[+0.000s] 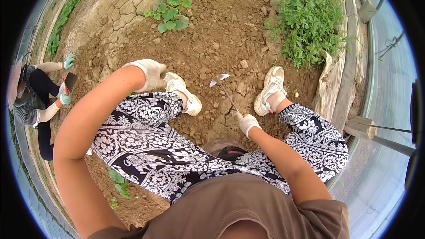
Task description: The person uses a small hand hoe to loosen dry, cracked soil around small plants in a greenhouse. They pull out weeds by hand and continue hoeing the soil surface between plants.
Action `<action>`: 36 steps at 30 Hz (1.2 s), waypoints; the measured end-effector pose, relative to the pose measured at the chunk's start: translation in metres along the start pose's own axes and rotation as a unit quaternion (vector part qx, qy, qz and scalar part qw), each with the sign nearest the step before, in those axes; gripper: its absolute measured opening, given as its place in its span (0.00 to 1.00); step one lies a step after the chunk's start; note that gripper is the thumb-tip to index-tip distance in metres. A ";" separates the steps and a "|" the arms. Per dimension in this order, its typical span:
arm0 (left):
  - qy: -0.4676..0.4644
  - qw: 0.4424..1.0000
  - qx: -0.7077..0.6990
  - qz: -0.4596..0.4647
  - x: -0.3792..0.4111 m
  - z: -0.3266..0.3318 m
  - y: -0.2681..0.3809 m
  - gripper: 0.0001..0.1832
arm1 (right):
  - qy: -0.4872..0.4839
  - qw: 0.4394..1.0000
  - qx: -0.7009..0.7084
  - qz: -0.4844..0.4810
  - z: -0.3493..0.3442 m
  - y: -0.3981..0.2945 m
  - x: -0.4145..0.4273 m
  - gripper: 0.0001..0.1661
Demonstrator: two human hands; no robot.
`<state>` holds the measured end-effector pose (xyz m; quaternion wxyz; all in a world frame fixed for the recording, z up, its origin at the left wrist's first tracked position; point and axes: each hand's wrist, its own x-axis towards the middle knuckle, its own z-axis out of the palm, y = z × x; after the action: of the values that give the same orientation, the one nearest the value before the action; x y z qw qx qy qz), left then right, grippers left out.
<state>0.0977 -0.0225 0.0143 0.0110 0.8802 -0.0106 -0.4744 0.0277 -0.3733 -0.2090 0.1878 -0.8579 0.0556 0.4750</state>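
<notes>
In my right hand, covered by a white knit glove, is the thin shaft of a small hand hoe. Its shiny metal blade is over the loose brown soil between my two shoes, and I cannot tell whether it touches. My left hand, gloved too, is bent over near my left knee and left shoe. Its fingers curl downward and are partly hidden, so whatever may be in them does not show. Ahead of my left shoe grows a young leafy vine plant.
Dense green weeds grow at the front right, beside wooden boards and plastic sheeting. At the left a person in teal-and-white gloves crouches with a red-handled, dark-bladed tool. Another plant is behind my left leg.
</notes>
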 end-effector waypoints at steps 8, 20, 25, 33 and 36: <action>-0.219 0.956 0.042 0.192 0.049 0.148 0.214 0.36 | -0.014 0.992 -0.117 -0.038 -0.044 -0.015 0.036 0.39; -0.240 0.907 0.113 0.326 0.123 0.242 0.272 0.22 | 0.046 0.999 -0.001 -0.015 -0.302 -0.045 -0.037 0.33; -0.259 0.856 0.106 0.435 0.168 0.293 0.286 0.25 | -0.007 0.994 0.077 -0.076 -0.301 -0.021 0.063 0.31; -0.522 0.720 0.030 0.456 0.207 0.238 0.255 0.30 | -0.046 0.994 0.038 -0.088 -0.248 0.014 0.218 0.34; -0.516 0.691 0.049 0.504 0.225 0.217 0.245 0.27 | -0.027 0.991 -0.008 -0.130 -0.247 0.012 0.230 0.34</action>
<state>0.0382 -0.2757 -0.2854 0.1984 0.3590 -0.4795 -0.7758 0.3457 -0.4584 -0.2864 0.2424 -0.8460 -0.0653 0.4704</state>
